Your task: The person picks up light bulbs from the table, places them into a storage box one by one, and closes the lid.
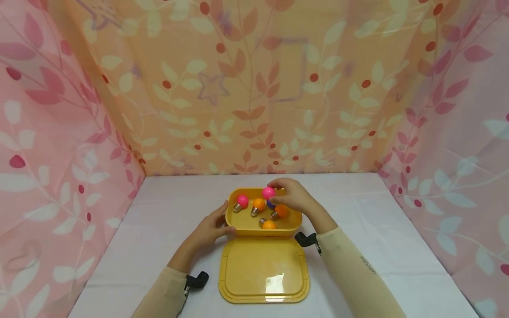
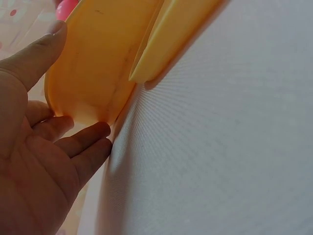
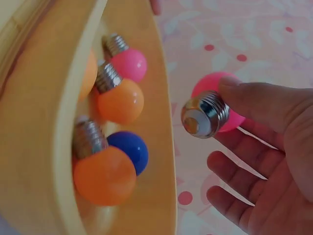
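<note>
My right hand point(image 1: 294, 196) pinches a pink light bulb point(image 1: 268, 192) between thumb and fingers, over the far right part of a yellow plastic box point(image 1: 254, 232). In the right wrist view the metal screw base of that pink bulb point(image 3: 208, 115) points toward the camera. My left hand point(image 1: 208, 226) holds the box's left end, thumb at the front corner and fingertips against the outer wall point(image 2: 93, 63). Inside lie another pink bulb point(image 1: 242, 202), several orange bulbs point(image 1: 259, 204) and a blue bulb point(image 3: 132, 151), partly hidden behind an orange one point(image 3: 105, 176).
A yellow lid point(image 1: 258, 267) lies flat on the white cloth just in front of the box. Black wrist camera mounts point(image 1: 197, 280) stick out from both sleeves. Patterned curtains point(image 1: 254, 88) enclose the table at the back and sides.
</note>
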Demonstrator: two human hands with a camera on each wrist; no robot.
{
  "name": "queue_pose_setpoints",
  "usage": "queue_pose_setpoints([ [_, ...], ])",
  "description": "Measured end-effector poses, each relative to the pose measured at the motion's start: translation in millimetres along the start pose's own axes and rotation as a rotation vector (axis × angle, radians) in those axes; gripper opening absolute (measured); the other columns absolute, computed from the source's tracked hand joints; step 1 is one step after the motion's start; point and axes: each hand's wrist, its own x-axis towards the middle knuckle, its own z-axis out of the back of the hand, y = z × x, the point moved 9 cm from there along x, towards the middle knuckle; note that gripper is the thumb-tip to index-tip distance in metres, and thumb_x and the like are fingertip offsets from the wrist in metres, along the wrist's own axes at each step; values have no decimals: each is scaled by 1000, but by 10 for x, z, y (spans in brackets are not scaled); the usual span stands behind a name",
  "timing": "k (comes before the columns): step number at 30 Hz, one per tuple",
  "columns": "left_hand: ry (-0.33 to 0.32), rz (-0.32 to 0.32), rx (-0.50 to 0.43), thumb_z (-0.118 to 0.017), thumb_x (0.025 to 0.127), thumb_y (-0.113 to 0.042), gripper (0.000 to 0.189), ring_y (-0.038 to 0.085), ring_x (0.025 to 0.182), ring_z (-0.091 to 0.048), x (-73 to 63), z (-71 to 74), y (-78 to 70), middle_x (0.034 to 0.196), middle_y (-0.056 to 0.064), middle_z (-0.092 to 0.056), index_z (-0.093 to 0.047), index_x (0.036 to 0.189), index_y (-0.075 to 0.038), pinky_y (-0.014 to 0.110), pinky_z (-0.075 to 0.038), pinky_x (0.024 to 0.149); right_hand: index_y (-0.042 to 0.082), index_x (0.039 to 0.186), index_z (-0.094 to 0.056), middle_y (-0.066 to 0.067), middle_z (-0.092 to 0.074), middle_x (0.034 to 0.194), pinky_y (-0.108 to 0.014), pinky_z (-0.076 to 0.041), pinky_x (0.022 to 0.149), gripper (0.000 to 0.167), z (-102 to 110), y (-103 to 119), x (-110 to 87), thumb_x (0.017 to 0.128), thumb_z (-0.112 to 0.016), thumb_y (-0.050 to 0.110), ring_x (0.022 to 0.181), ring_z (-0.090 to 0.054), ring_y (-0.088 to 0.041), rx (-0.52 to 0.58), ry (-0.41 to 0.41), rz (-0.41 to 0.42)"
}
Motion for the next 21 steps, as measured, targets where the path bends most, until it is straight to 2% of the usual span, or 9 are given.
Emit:
queue_pose_setpoints([
  [9, -7, 9, 3, -81, 89, -37, 99, 28, 150, -38, 3, 18, -22, 170, -4, -21, -19, 165, -27, 48, -30, 123, 17, 125, -71, 1, -69, 123, -49, -49, 109, 41, -120, 59, 188, 87, -83, 25, 118, -63, -29, -57, 138, 37],
  [15, -6, 10, 7, -81, 88, -38, 99, 27, 150, -38, 6, 23, -7, 170, -5, -21, -19, 165, -29, 47, -30, 123, 14, 125, -72, -1, -70, 123, -46, -49, 109, 39, -291, 265, 264, 88, -82, 22, 117, -62, -32, -88, 215, 140],
  [21, -1, 2, 9, -80, 89, -39, 99, 27, 150, -39, 7, 14, -4, 170, -5, -21, -19, 165, -29, 46, -32, 122, 15, 123, -73, 1, -69, 125, -44, -47, 111, 39, -496, 332, 322, 86, -84, 22, 119, -61, -25, -97, 287, 145],
])
